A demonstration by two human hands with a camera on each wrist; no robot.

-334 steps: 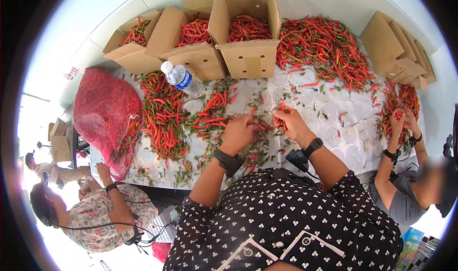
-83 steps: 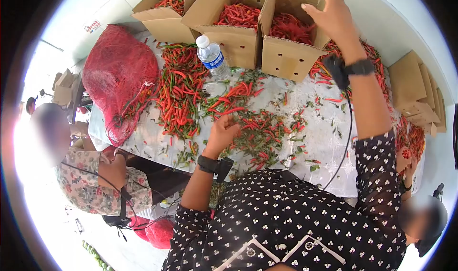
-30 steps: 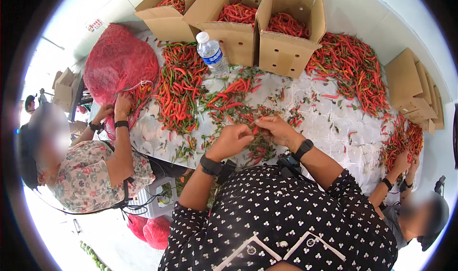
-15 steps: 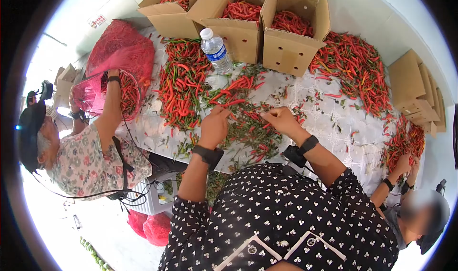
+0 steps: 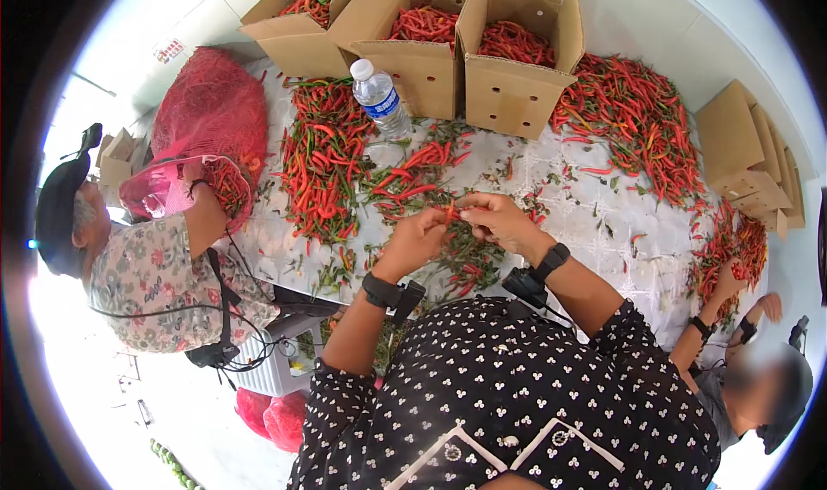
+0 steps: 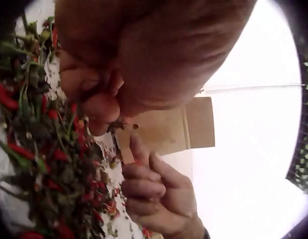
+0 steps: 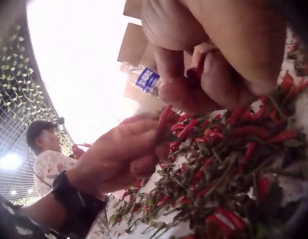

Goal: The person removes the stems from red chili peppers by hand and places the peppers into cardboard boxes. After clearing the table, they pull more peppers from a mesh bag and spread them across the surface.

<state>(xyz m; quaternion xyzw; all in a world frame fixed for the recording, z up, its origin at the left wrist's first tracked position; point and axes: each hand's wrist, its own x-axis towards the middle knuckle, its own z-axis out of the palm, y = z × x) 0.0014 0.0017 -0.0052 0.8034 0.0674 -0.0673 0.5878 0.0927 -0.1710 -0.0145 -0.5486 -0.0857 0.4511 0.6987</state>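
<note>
Over a heap of small chilies and loose green stems [image 5: 469, 257], my two hands meet in the head view. My left hand [image 5: 415, 242] pinches a red chili pepper [image 7: 164, 118] between thumb and fingers. Close beside it, my right hand [image 5: 504, 224] has its fingers curled, and a bit of red chili [image 7: 196, 72] shows between them in the right wrist view. The left wrist view has my left hand [image 6: 159, 55] large in front, hiding its own chili, with the right hand [image 6: 161, 199] beyond it.
Cardboard boxes [image 5: 514, 93] of red chilies line the back, with a water bottle [image 5: 381, 102] before them. Chili piles lie left [image 5: 323, 162] and right [image 5: 633, 119]. At left a person [image 5: 164, 274] reaches into a red net bag [image 5: 211, 102]; another person works at right.
My right hand was above a box of chilies 2.8 seconds ago and is back over the heap. Half a second ago my hands were apart; now they meet. The person at left has opened the net bag.
</note>
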